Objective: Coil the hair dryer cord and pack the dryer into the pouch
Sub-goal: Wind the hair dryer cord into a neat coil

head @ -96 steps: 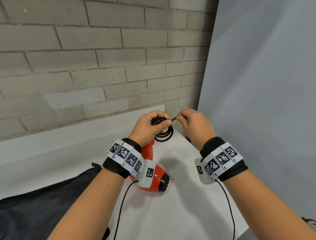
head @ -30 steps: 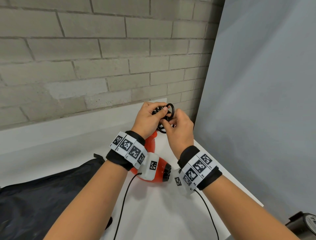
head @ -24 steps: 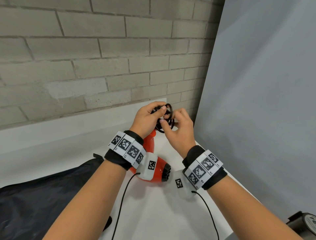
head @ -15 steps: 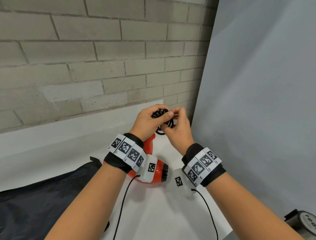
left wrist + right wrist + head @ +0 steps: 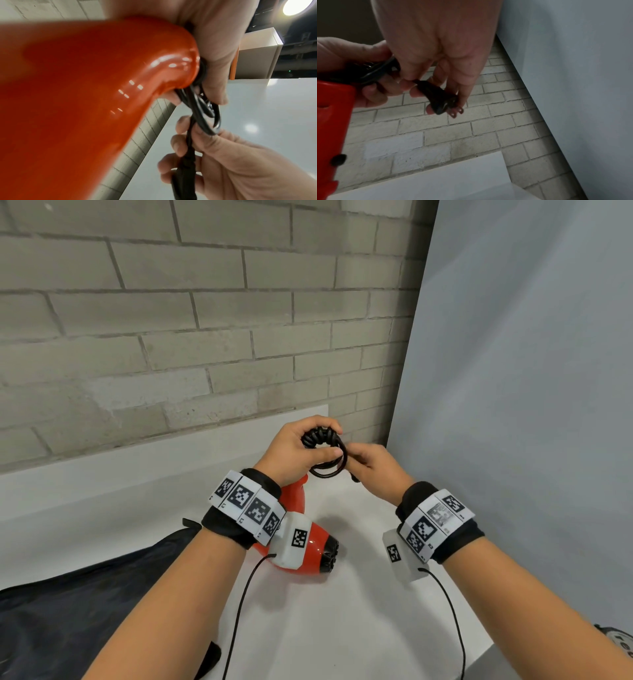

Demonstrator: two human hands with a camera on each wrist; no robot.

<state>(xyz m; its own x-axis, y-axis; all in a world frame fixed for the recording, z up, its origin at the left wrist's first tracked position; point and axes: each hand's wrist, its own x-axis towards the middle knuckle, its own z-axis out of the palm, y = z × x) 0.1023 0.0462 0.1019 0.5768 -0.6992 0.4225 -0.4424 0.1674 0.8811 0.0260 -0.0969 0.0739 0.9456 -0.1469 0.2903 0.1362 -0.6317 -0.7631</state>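
Observation:
A red hair dryer (image 5: pixel 310 546) hangs over the white table, its handle end (image 5: pixel 171 65) in my left hand (image 5: pixel 298 450). That hand grips the handle end together with the coiled black cord (image 5: pixel 323 451), whose loops (image 5: pixel 204 112) stick out below the fingers. My right hand (image 5: pixel 371 470) is close beside it, fingers curled round the black plug (image 5: pixel 439 100) at the cord's end; the two metal prongs (image 5: pixel 456 113) poke out past the fingertips. The dark pouch (image 5: pixel 82 601) lies flat on the table at the lower left, under my left forearm.
A grey brick wall (image 5: pixel 171 337) rises behind the white table (image 5: pixel 342 628). A pale grey panel (image 5: pixel 513 405) closes the right side, close to my right hand. Thin black sensor cables (image 5: pixel 239 611) hang from both wrist units. A dark round object (image 5: pixel 620 642) shows at the lower right edge.
My right hand has wound more cord onto the coil, circling it from front to the right side. The loose end is now short, with the plug in my right fingers. The dryer stayed put.

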